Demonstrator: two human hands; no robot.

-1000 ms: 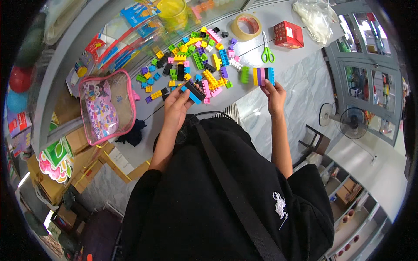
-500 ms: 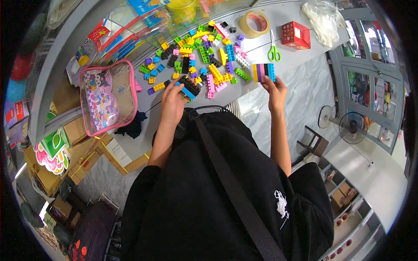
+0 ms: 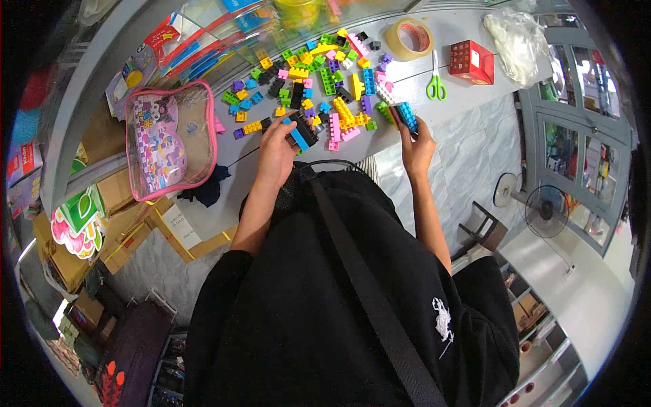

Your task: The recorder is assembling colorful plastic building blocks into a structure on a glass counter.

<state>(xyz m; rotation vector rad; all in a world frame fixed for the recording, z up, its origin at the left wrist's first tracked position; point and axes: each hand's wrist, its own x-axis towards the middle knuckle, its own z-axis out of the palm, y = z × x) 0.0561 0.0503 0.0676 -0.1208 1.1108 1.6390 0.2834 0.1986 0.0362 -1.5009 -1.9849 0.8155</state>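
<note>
Two built blocks of toy bricks are in my hands above the near side of the grey table (image 3: 241,178). My left hand (image 3: 274,150) is closed on a black and blue brick block (image 3: 301,134). Farther right, my right hand (image 3: 418,148) grips a second brick block (image 3: 406,117), tilted so that its blue studded face shows beside a darker side. Loose toy bricks (image 3: 330,80) in yellow, green, pink, purple, blue, black and white lie scattered between and beyond my hands. A short yellow and black brick row (image 3: 256,127) lies just left of my left hand.
A clear pink-edged pouch (image 3: 211,146) stands on the left. Green-handled scissors (image 3: 436,87), a tape roll (image 3: 428,41), a red box (image 3: 472,62) and a white plastic bag (image 3: 513,47) occupy the far right. Cardboard (image 3: 129,245) lies at lower left.
My right hand has moved left and turned its brick block from the striped side to the blue studded face. My left hand has tilted the black and blue block slightly. The view has shifted a little.
</note>
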